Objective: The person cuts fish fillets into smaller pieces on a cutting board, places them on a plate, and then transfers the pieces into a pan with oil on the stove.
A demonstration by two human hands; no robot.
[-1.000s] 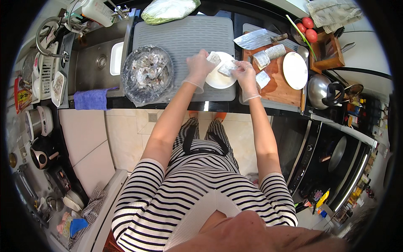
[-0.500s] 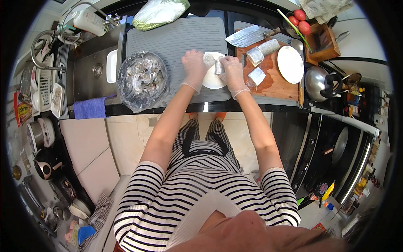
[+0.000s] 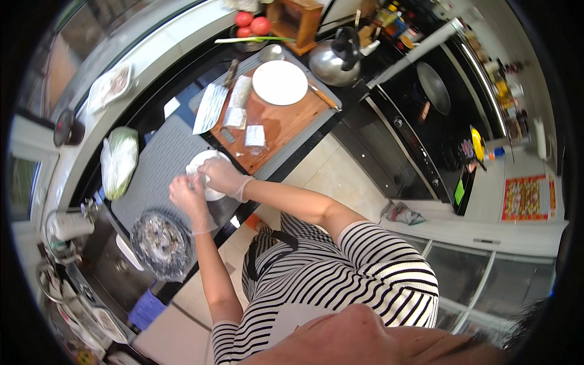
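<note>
both gloved hands meet over a small white plate (image 3: 204, 163) on the grey ribbed mat (image 3: 161, 167), at about ten o'clock from the middle of the view. the left hand (image 3: 190, 201) curls its fingers in, pinching a small pale piece at the plate's edge; the right hand (image 3: 223, 176) presses its fingertips to the same piece, so the two hands touch. what the piece is, i cannot tell. at seven o'clock from the hands sits a bowl covered with clear film (image 3: 161, 243), near the left wrist. at one o'clock lies a wooden cutting board (image 3: 286, 118) with wrapped white blocks (image 3: 254, 135), a cleaver (image 3: 212, 106) and a larger white plate (image 3: 280, 82). a bagged green vegetable (image 3: 118, 161) lies at nine o'clock on the worktop.
</note>
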